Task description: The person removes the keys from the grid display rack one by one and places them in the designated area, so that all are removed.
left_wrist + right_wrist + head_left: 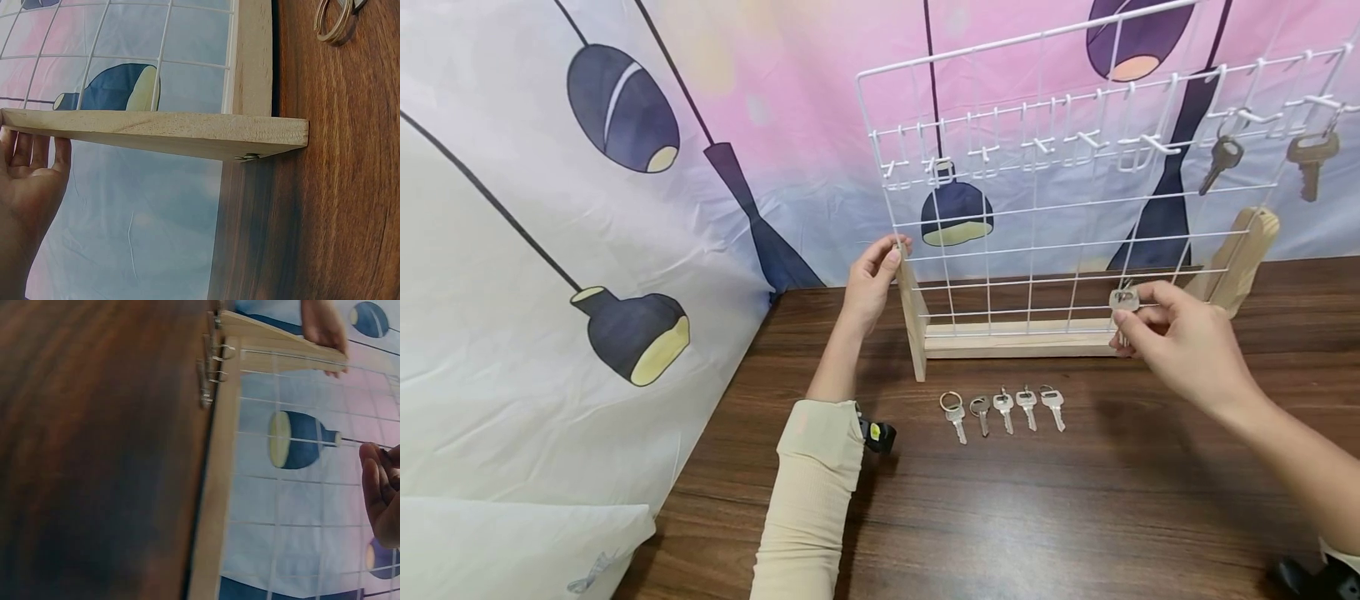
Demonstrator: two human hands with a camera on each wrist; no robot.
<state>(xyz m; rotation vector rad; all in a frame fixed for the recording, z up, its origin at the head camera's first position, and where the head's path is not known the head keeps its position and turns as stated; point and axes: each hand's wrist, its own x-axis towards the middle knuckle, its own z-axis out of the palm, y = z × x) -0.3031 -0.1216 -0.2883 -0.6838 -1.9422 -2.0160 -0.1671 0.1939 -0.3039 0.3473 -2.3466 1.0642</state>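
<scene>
My left hand point(871, 282) grips the upper end of the wooden side post point(913, 312) of a white wire grid rack point(1033, 207). In the left wrist view its fingers point(39, 152) lie against the post's outer face. My right hand point(1197, 346) pinches a silver key point(1123, 298) by its head, in front of the grid's lower right part. That key is hidden in the right wrist view, where only part of the hand point(382, 494) shows. Several keys with rings, one of them a silver key point(956, 423) on a large ring, lie in a row before the rack.
White hooks point(1084, 140) line the grid's upper part. Two keys hang at its right end, a darker key point(1223, 158) and a larger key point(1311, 158). A wooden base bar point(1022, 342) rests on the brown table point(985, 517). Patterned cloth point(760, 225) hangs behind.
</scene>
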